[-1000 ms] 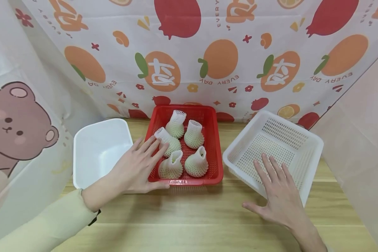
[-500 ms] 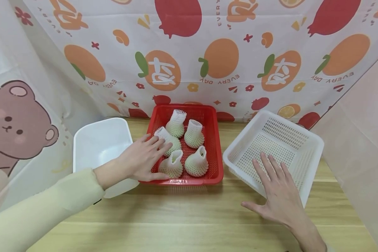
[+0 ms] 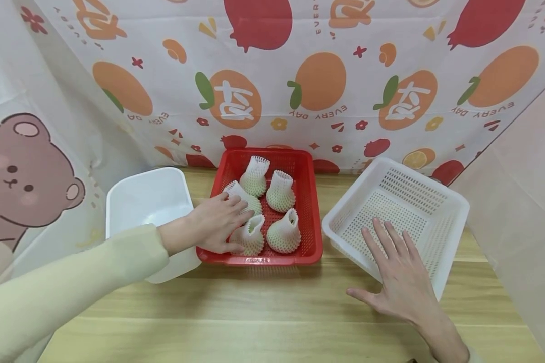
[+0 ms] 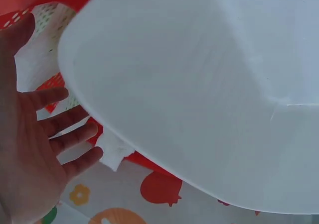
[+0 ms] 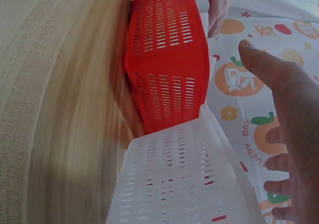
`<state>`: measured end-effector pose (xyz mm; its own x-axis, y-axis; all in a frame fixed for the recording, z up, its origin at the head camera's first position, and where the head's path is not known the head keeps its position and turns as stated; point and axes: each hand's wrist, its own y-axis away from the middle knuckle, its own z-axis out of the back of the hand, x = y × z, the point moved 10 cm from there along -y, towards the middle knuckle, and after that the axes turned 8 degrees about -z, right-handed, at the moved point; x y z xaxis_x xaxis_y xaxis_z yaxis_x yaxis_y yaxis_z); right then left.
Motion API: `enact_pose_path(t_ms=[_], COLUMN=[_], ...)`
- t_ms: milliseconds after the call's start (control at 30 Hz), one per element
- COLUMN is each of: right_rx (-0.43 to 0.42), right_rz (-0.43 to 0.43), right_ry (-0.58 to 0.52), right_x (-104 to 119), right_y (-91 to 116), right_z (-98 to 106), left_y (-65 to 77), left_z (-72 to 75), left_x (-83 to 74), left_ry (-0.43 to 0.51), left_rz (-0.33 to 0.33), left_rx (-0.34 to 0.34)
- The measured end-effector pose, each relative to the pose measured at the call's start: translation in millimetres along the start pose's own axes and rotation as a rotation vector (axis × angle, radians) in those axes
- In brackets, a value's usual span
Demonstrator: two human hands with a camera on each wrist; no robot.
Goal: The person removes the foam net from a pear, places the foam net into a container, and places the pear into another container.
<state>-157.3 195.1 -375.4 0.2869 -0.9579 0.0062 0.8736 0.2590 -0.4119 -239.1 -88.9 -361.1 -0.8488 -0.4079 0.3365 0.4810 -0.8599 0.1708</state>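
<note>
Several pale green fruits in white foam net sleeves (image 3: 284,234) stand in a red perforated basket (image 3: 319,222) in the middle of the head view. Over the basket's left side, my left hand (image 3: 220,222) hovers with its fingers loosely extended above the nearest fruits. In the left wrist view its fingers (image 4: 75,137) are apart and grip nothing; whether they touch a foam net I cannot tell. My right hand (image 3: 399,282) is spread above the near part of a white perforated basket (image 3: 456,222). Nothing is in its grasp, and its thumb stands apart in the right wrist view.
A smooth white bin (image 3: 147,194) stands left of the red basket, partly hidden under my left forearm. All three containers stand on a wooden table (image 3: 272,312). A fruit-printed cloth (image 3: 277,91) hangs close behind, and a bear-printed cloth (image 3: 32,166) hangs at the left.
My left hand has moved to the right, farther over the red basket and its fruits. The right hand stays nearly in place over the white basket.
</note>
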Motion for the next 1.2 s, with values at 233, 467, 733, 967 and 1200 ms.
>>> enact_pose_path(t_ms=[233, 467, 733, 967, 1200], right_rx=[0.015, 0.011, 0.030, 0.026, 0.030], right_rz=[-0.007, -0.005, 0.001, -0.002, 0.001], right_ry=[0.004, 0.008, -0.005, -0.001, -0.002], right_x=[-1, -1, 2, 2, 3], right_y=[0, -1, -2, -3, -3], right_z=[-3, -3, -4, -5, -7], left_y=[-10.9, -17.4, -23.9, -28.7, -34.8], left_z=[-17.1, -26.2, -36.2, -40.4, -43.5], left_x=[-4.4, -5.1, -10.0, -11.2, -15.4], left_ry=[-0.041, -0.066, -0.062, -0.091, -0.071], left_rz=[-0.048, -0.064, -0.101, -0.143, -0.182], left_rx=[0.088, 0.150, 0.198, 0.205, 0.215])
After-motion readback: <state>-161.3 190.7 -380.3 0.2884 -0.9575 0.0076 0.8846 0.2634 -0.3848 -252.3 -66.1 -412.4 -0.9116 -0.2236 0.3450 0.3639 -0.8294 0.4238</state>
